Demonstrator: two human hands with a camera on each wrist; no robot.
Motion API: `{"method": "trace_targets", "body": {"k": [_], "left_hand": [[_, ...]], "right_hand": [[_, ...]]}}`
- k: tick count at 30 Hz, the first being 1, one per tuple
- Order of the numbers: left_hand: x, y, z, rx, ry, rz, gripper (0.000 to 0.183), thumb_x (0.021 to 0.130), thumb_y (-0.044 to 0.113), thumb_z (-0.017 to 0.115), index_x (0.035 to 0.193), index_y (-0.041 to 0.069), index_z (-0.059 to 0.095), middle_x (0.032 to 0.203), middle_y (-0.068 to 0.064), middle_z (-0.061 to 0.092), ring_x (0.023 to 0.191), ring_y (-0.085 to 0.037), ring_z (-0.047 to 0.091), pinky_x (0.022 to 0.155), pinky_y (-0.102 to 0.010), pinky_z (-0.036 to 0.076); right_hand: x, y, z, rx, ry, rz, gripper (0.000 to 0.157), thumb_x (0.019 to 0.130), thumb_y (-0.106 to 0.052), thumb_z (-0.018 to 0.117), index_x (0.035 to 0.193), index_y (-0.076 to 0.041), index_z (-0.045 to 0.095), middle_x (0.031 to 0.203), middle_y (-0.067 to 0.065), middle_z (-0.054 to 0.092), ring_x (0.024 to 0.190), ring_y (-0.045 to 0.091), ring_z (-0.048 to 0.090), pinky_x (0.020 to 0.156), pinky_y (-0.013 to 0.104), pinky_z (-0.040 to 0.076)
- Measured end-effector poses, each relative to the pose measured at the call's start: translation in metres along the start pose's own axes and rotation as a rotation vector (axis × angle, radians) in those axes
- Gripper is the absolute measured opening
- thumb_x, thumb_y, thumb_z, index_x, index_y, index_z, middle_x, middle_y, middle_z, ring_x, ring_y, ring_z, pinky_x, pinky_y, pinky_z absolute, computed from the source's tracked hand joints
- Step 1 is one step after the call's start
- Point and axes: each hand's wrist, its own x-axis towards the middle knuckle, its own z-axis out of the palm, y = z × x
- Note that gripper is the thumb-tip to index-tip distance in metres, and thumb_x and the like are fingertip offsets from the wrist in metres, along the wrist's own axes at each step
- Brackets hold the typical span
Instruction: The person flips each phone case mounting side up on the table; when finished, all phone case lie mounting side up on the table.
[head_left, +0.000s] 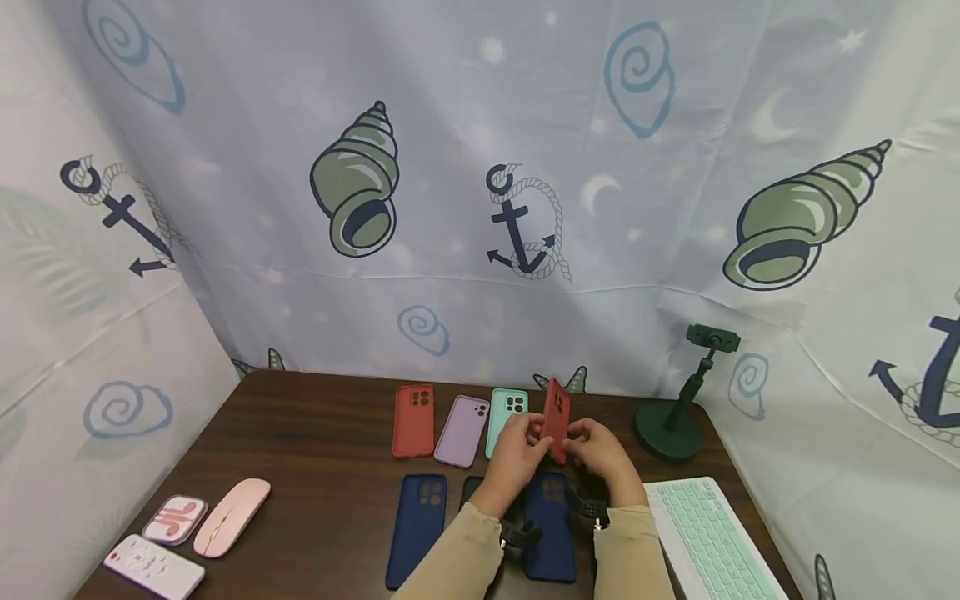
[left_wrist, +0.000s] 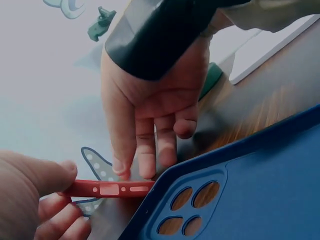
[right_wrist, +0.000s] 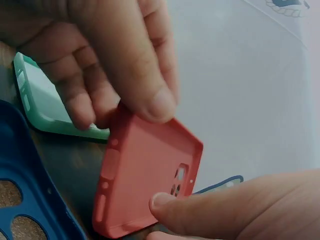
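A red phone case (head_left: 556,421) stands tilted on end above the table, its camera cutouts at the top. My left hand (head_left: 517,457) pinches it by a corner between thumb and fingers; in the right wrist view that thumb (right_wrist: 161,105) presses on its rim. With the thumb over the case's inner face (right_wrist: 145,165), my right hand (head_left: 602,454) grips the opposite edge. Behind my left hand lies a mint phone case (head_left: 506,408). Below my hands is a blue phone case (head_left: 550,533), its cutouts showing large in the left wrist view.
Another red case (head_left: 413,421) and a lilac case (head_left: 462,431) lie at the back. A second blue case (head_left: 417,529) is in front, beside a partly hidden dark case (head_left: 470,490). Around them are a keyboard (head_left: 712,533), green stand (head_left: 670,429), mouse (head_left: 232,517), earphone box (head_left: 175,520) and remote (head_left: 153,567).
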Motion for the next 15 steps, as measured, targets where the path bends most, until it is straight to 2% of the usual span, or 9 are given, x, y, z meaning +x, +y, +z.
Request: {"method": "trace_targets", "body": {"k": [4,9,13,15], "left_hand": [[-0.0018,0.0002,-0.0013,0.122,0.052,-0.001,0.032,0.092,0.023,0.076,0.120,0.011,0.070,0.104,-0.004,0.067,0.087,-0.012,0.057,0.075,-0.026,0.047],[-0.0011,0.0032,-0.0019,0.287,0.105,0.035,0.027,0.088,0.024,0.080,0.112,0.013,0.075,0.097,-0.003,0.070,0.088,-0.017,0.053,0.075,-0.031,0.043],[0.0003,0.0033,-0.0017,0.362,0.108,0.053,0.026,0.087,0.026,0.081,0.109,0.013,0.076,0.092,-0.001,0.068,0.084,-0.017,0.050,0.073,-0.030,0.040],[-0.0005,0.0024,-0.0016,0.421,0.079,0.051,0.026,0.087,0.027,0.081,0.107,0.012,0.076,0.088,-0.001,0.065,0.081,-0.017,0.048,0.071,-0.030,0.038]], "right_hand": [[-0.0004,0.0011,-0.0002,-0.013,-0.001,-0.002,0.029,0.096,-0.018,0.068,0.121,-0.003,0.066,0.092,0.012,0.072,0.070,0.022,0.063,0.054,0.031,0.045],[0.0007,0.0002,-0.0024,-0.021,0.018,0.007,0.026,0.097,-0.021,0.067,0.116,-0.003,0.071,0.091,0.011,0.072,0.070,0.020,0.062,0.055,0.031,0.045],[0.0010,-0.0003,-0.0038,-0.017,0.026,0.019,0.028,0.098,-0.023,0.066,0.117,-0.003,0.071,0.094,0.013,0.072,0.073,0.020,0.062,0.055,0.031,0.045],[0.0005,0.0010,-0.0036,-0.020,0.019,0.024,0.029,0.099,-0.024,0.065,0.118,-0.003,0.070,0.098,0.013,0.072,0.075,0.020,0.064,0.056,0.031,0.046]]}}
